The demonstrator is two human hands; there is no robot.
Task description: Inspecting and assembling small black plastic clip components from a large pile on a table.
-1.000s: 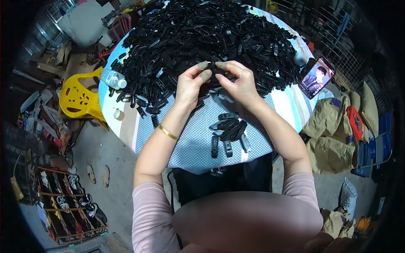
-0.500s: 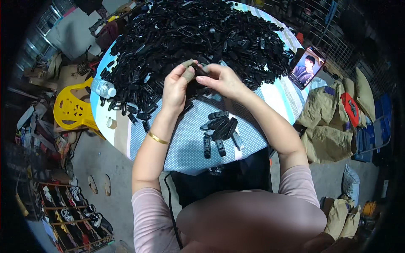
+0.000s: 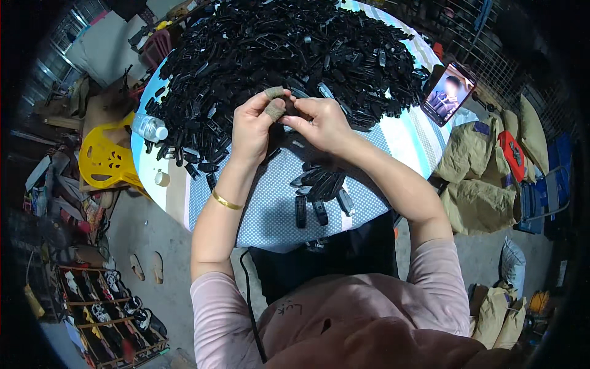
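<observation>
My left hand (image 3: 250,129) and my right hand (image 3: 326,125) meet over the near side of a heap of small black plastic parts (image 3: 270,52). Between my pinched fingertips is a small black plastic part (image 3: 291,109), mostly hidden by the fingers. Beige wraps cover the left thumb and forefinger, and a gold bangle circles that wrist. Closer to me, a small cluster of black parts (image 3: 321,184) lies on the patterned tablecloth (image 3: 264,218), some showing grey faces.
At the table's left edge lies a clear plastic bottle (image 3: 149,128), with a small whitish cap (image 3: 161,178) nearer me. A phone (image 3: 449,95) leans at the right edge. Beyond the table are a yellow plastic chair (image 3: 107,154), brown sacks (image 3: 479,206) and a shoe rack (image 3: 110,310).
Both hands have shifted slightly left and turned a little, still pinching together. The cluster of parts near me looks much the same. The phone's picture has changed.
</observation>
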